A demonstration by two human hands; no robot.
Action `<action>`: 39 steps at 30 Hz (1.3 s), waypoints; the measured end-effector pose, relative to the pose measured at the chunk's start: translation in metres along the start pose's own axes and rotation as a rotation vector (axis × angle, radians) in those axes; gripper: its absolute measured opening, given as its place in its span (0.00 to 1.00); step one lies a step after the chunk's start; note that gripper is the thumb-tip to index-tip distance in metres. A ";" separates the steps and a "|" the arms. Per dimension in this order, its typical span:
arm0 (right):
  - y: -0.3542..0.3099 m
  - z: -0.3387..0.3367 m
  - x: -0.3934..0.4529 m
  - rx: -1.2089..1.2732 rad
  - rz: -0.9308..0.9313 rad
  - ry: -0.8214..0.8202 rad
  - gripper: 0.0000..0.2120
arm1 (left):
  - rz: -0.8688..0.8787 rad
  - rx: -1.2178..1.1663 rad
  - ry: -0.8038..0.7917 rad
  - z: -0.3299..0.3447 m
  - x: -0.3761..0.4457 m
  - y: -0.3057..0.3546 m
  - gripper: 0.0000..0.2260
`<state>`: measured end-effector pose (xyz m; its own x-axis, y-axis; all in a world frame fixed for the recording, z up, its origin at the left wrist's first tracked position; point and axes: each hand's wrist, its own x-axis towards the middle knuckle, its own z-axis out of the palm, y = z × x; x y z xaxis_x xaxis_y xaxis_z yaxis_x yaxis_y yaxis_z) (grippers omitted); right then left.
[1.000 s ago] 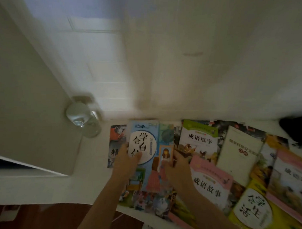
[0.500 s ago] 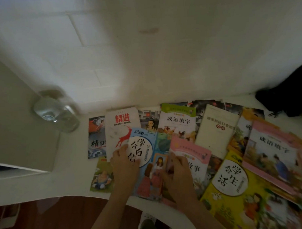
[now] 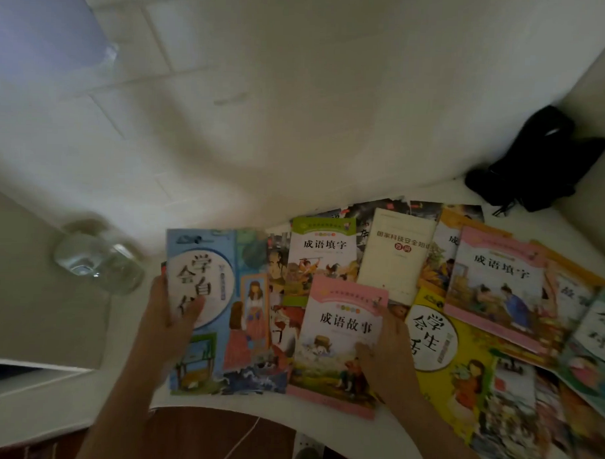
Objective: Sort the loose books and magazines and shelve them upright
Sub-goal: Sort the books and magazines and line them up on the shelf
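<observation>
Several thin children's books lie flat and overlapping on a white table [image 3: 65, 403]. My left hand [image 3: 169, 322] grips the left edge of a blue book [image 3: 220, 295], thumb across its white title circle. My right hand [image 3: 386, 352] holds the right edge of a pink-bordered book [image 3: 338, 337], thumb on the cover. Behind them lie a green-topped book [image 3: 322, 254] and a cream booklet [image 3: 394, 256]. A yellow book [image 3: 460, 372] and another pink book [image 3: 498, 284] lie to the right.
A clear glass jar [image 3: 97, 260] stands at the left near the blue book. A black bag [image 3: 540, 162] sits in the far right corner against the tiled wall [image 3: 264, 90]. The table's curved front edge is close to my arms, with a white cable [image 3: 242, 440] below.
The view swung downward and right. My left hand lifted the blue book over the books at the left. My right hand shifted onto the pink book's right edge.
</observation>
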<state>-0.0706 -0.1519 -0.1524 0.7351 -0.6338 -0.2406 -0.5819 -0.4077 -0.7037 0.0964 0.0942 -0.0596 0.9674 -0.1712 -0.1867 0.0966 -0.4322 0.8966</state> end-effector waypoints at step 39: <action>0.100 -0.128 -0.020 0.060 0.253 0.260 0.10 | 0.036 0.237 -0.595 0.286 -0.068 0.022 0.19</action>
<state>-0.1879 -0.2641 -0.1331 0.4531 -0.8586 -0.2396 -0.7070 -0.1825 -0.6832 -0.0343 -0.1567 -0.1423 0.6674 -0.6217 -0.4099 -0.0536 -0.5891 0.8063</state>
